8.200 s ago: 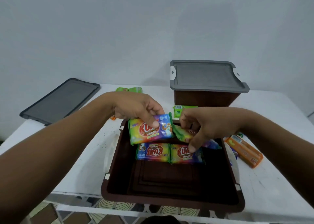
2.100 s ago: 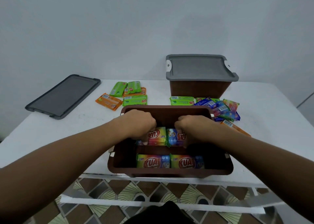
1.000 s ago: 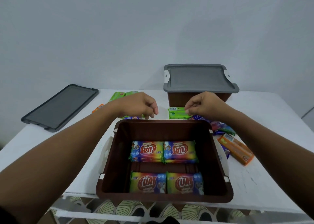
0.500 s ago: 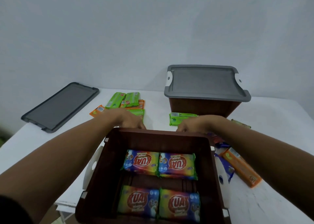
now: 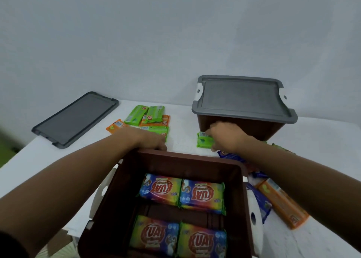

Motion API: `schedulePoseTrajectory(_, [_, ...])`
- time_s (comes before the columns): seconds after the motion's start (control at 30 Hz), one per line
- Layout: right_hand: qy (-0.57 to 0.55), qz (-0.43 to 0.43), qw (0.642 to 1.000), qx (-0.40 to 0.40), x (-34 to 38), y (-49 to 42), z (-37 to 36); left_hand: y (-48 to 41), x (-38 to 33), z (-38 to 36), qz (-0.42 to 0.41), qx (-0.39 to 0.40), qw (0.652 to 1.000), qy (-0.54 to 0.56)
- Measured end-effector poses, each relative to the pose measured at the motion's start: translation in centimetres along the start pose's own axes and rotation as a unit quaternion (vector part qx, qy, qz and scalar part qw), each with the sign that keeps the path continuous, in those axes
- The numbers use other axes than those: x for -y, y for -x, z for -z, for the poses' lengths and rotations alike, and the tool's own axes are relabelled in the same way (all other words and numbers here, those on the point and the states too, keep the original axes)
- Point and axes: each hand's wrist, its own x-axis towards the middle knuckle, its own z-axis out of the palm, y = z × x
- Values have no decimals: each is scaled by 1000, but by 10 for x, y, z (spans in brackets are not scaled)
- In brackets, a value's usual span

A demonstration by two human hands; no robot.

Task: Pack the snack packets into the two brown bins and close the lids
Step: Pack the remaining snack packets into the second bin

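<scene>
Head view: the open brown bin [image 5: 121, 199] stands at the near table [image 5: 185, 121] edge, with four rainbow packets [image 5: 182, 196] lying flat on its floor, two by two, and room above them. From this bin, a heap of green and orange packets [image 5: 152, 117] lies at 11 o'clock, the loose grey lid [image 5: 76, 119] at 10 o'clock, and the lidded brown bin [image 5: 242, 101] at 1 o'clock. Blue packets [image 5: 230, 156] lie just past the bin's right far corner, and an orange packet [image 5: 283, 205] at 3 o'clock.

Both arms reach over the far rim. The right hand [image 5: 226, 138] is on a green packet [image 5: 203, 142] at 12 to 1 o'clock, just before the lidded bin – fingers curled at its far edge, thumb at the near edge, pinching it. The left hand [image 5: 150, 140] rests just beyond the rim on the nearest packet of the heap; its fingertips are hidden, so I cannot tell whether it grips.

The step in hand looks like fetching more packets – packing is partly done, and this bin is not yet lidded. Next, each hand likely needs a firm hold, a lift clear of the rim, and flat placement on the rows inside.
</scene>
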Motion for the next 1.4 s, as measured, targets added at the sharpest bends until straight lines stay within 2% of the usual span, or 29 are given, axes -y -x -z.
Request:
schedulePoseTrajectory(0.07, [4,-8,1000,9,2,-2,-2,-5,4,-1,2,-6,999,-34])
schedulePoseTrajectory(0.13, [-11,-13,1000,24,2,-2,-2,-6,4,-2,57,2,998,22])
schedulePoseTrajectory(0.3, [-17,12,1000,12,2,5,-2,1,15,-7,92,2,993,70])
schedulePoseTrajectory(0.47, [-161,-9,987,-6,-2,15,7,15,29,-20,82,-21,991,105])
schedulePoseTrajectory(0.6, [-255,5,967,-21,-2,25,16,28,30,-30,107,5,994,15])
schedulePoseTrajectory(0.73, [-317,-2,948,-27,3,33,29,30,20,-34,106,-60,992,-45])
schedulePoseTrajectory(0.87, [-369,-24,928,-45,11,40,50,37,24,-41,98,-148,983,42])
schedulePoseTrajectory(0.93, [-387,-46,920,-53,16,44,62,44,28,-40,101,-213,969,79])
schedulePoseTrajectory(1.07, [-408,-65,906,-90,29,57,88,65,30,-20,104,-266,936,204])
schedulePoseTrajectory(1.13, [-429,-57,897,-92,39,67,100,72,30,-11,91,-295,927,212])
schedulePoseTrajectory(1.3, [-335,-59,937,-82,56,87,115,96,11,10,59,-351,906,230])
schedulePoseTrajectory(1.4, [-308,-52,947,-80,67,97,119,113,-6,21,35,-304,912,275])
